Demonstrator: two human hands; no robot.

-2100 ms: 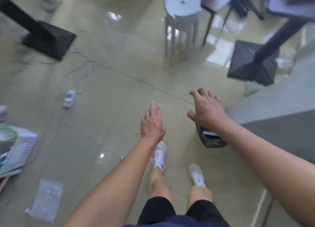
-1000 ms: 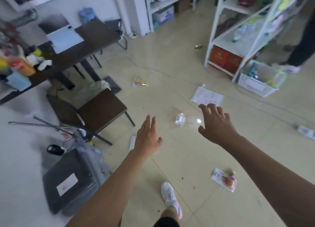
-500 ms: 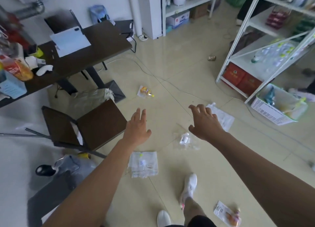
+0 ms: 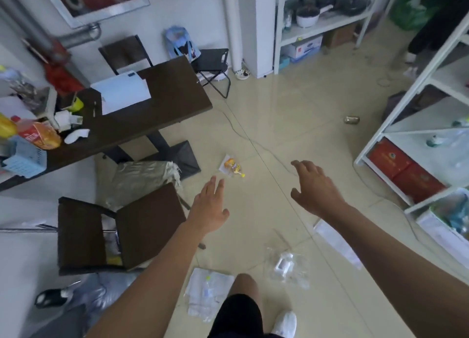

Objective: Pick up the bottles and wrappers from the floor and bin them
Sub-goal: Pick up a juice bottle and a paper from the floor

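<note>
Littered floor (image 4: pixel 291 114): left hand (image 4: pixel 209 208) and right hand (image 4: pixel 314 188) spread, empty (reaching), snack wrapper (image 4: pixel 232 167) just ahead.

A dark table (image 4: pixel 162 104) is standing at the left, carrying a white sheet (image 4: pixel 121 91) and an orange bottle (image 4: pixel 38 134). A brown chair (image 4: pixel 142 223) is sitting just before it. White shelving (image 4: pixel 416 129) is holding red boxes (image 4: pixel 403 167) at the right.

White sheet (image 4: pixel 337 244) half hidden under right forearm — print blurred.
</note>
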